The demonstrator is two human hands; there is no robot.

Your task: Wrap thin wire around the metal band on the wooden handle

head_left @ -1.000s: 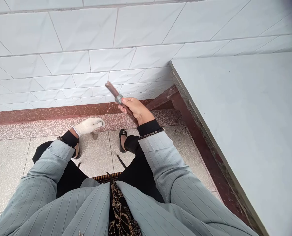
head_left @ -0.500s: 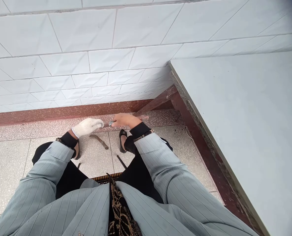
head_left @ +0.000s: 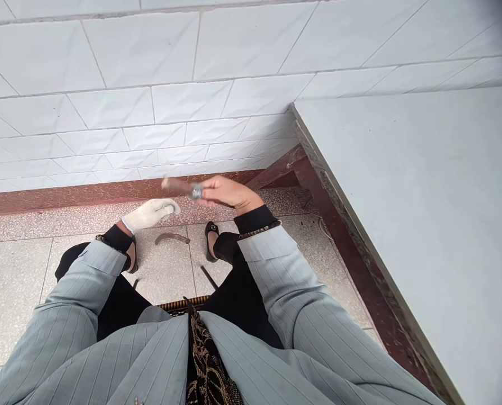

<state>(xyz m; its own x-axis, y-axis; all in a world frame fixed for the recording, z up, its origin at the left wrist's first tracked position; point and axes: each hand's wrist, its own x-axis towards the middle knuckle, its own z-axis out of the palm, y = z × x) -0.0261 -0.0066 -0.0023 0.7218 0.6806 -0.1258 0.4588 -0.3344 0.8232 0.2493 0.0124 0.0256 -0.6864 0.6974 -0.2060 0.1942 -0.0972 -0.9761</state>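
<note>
A brown, stick-like piece with a grey band (head_left: pixel 196 192) juts leftward from my right hand (head_left: pixel 225 192). My bare fingers are closed around its right end, and its left end is smeared by motion. Lower and to the left, my left hand (head_left: pixel 149 215) wears a white knitted glove. Its fingers are pressed together with the thumb along them, and whatever they pinch, if anything, is hidden. On the floor just below the gloved hand lies a curved brown piece (head_left: pixel 171 238), like a bent stick; neither hand touches it.
A white tiled wall (head_left: pixel 141 56) with a reddish-brown skirting (head_left: pixel 65 195) stands ahead. At the right is a pale tabletop (head_left: pixel 424 214) on a dark red frame (head_left: pixel 361 270). My shoes (head_left: pixel 211 242) stand on the speckled tile floor (head_left: pixel 14 292), and a woven seat edge (head_left: pixel 181 306) shows beneath me.
My right hand has lifted up and away from the gloved hand, swinging the brown piece's left end upward. The curved piece on the floor has turned to lie more level.
</note>
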